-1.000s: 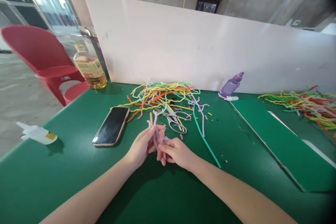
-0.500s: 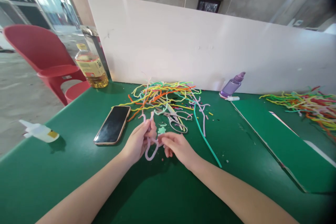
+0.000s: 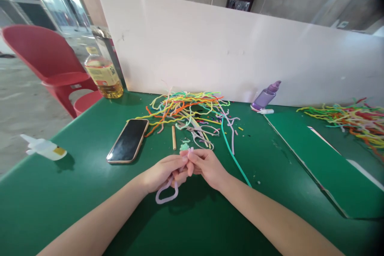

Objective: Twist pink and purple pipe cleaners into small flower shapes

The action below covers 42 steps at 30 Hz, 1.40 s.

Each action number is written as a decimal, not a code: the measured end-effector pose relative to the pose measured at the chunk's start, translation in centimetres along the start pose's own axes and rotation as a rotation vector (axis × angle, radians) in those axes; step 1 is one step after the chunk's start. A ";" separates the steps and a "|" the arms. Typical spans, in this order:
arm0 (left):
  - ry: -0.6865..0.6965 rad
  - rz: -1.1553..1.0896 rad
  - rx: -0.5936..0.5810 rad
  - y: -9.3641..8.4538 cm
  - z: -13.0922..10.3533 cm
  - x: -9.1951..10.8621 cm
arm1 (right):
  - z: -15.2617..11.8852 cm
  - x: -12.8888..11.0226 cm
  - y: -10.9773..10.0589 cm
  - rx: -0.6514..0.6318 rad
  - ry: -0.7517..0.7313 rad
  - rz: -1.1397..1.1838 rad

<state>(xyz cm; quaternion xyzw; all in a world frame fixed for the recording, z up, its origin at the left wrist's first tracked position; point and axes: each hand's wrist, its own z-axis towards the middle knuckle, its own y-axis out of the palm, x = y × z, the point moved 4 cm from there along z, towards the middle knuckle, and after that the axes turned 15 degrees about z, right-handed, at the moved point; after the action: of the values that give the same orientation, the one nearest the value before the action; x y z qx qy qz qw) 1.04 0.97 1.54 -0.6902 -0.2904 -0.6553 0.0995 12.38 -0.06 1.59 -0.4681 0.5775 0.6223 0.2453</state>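
Note:
A lilac pipe cleaner (image 3: 167,199), bent into a loop, hangs below my left hand (image 3: 168,171), whose fingers are closed on it. My right hand (image 3: 207,165) meets the left at the fingertips and pinches the upper end of the same pipe cleaner. Parts of it are hidden by my fingers. Just beyond the hands lies a small mint-green flower shape (image 3: 184,147). A short tan stick (image 3: 174,137) rests left of it, and scissors (image 3: 200,135) with grey handles lie behind, partly under pipe cleaners.
A heap of coloured pipe cleaners (image 3: 186,106) lies at the back, with another bundle (image 3: 354,120) far right. Left are a phone (image 3: 128,141), a glue bottle (image 3: 45,149) and an oil bottle (image 3: 103,74). A purple bottle (image 3: 265,97) and green board (image 3: 318,160) are right.
My hands have come together, and the left has turned toward the right. The lilac loop has swung lower and left. The tan stick now shows beyond my left hand.

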 end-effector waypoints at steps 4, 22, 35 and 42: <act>-0.010 -0.044 -0.031 0.0 0.1 -0.1 | 0.1 0.1 -0.3 0.022 0.047 0.065; 0.068 -0.033 0.072 -0.8 0.7 -0.5 | 0.8 0.0 -1.2 0.037 -0.102 0.201; 0.284 1.033 0.448 -1.0 -0.5 2.5 | 0.0 -1.4 -0.4 0.090 -0.282 0.001; 0.449 1.408 0.599 -0.9 -1.0 2.5 | -0.3 -1.5 -0.5 0.160 -0.327 -0.055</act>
<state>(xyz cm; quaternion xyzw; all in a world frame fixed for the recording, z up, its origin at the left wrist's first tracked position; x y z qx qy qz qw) -0.35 1.88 3.83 -0.5067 0.0771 -0.4560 0.7276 13.50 0.08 2.65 -0.3553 0.5647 0.6352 0.3891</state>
